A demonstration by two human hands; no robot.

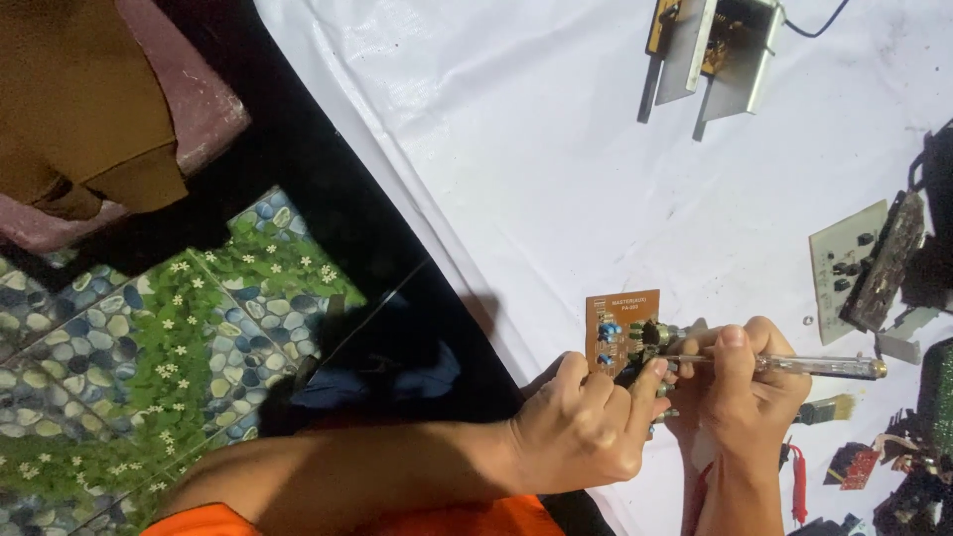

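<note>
My left hand [586, 422] grips a small orange circuit board [620, 313] with blue capacitors and dark knobs on it, held just above the white sheet [556, 149]. My right hand [745, 382] holds a clear-handled screwdriver [804, 365] lying horizontally, its tip pointing left at the board's components. The two hands touch each other around the board. Part of the board is hidden behind my fingers.
A metal bracket with an orange part [715, 50] lies at the top. A pale board with dark parts [864, 263] sits at right, with a small brush [829, 409], red board scraps [856, 467] and a red wire [799, 484]. Pebble-pattern flooring [149, 347] lies left.
</note>
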